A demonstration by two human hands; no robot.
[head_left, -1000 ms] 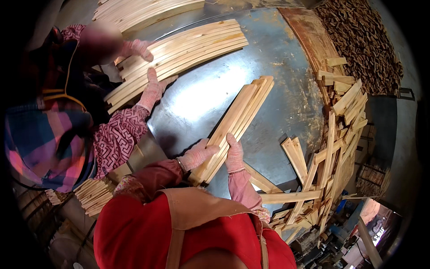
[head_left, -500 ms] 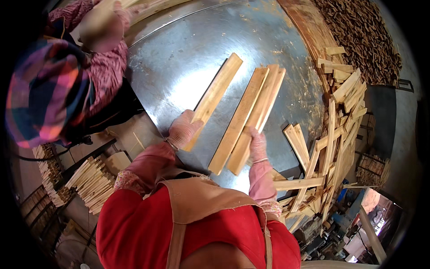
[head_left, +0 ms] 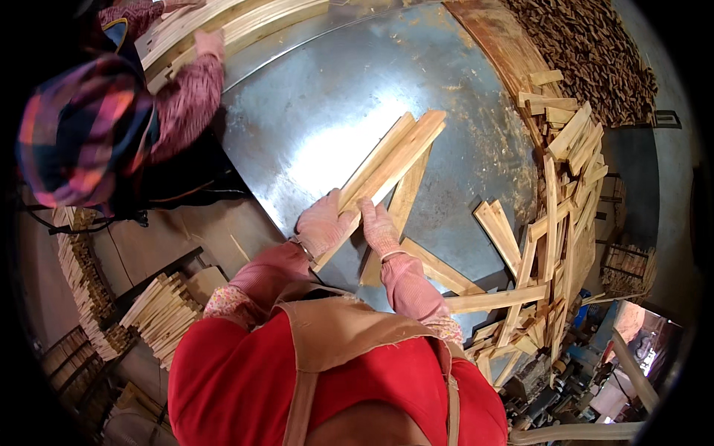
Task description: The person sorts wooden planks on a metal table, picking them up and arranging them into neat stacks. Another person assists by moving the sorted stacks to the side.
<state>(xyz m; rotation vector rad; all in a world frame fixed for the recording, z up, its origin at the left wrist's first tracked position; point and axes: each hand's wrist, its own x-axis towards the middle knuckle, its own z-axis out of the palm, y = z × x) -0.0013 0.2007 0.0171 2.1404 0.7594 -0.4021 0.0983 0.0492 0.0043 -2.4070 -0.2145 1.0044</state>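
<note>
So both pink-gloved hands were on the lumber. The left hand (head_left: 321,223) had its grip clamped on two boards lying side by side, the left board (head_left: 382,152) and the right board (head_left: 401,160), near their close ends. Thumb over the top, probably to keep the pair from sliding apart. The right hand (head_left: 381,227) had its fingers against the edge of the right board, but I can't tell if that grip was closed on it or just steadying it. My guess is steadying, since hands on both sides would keep the pair lined up.

Both boards pointed up and away over the shiny metal tabletop (head_left: 327,89), likely because that leaves their full length in view. A third board (head_left: 405,195) slanted off to the right, partly hidden by the right hand, so I can't say whether it was touched.

Another board (head_left: 442,267) lay near the right forearm, with a messy pile of wood (head_left: 550,215) along the right edge, maybe kept there to leave the middle for handling. Up at the top left, a co-worker's gloved hand (head_left: 210,44) was by some long boards (head_left: 275,22).
</note>
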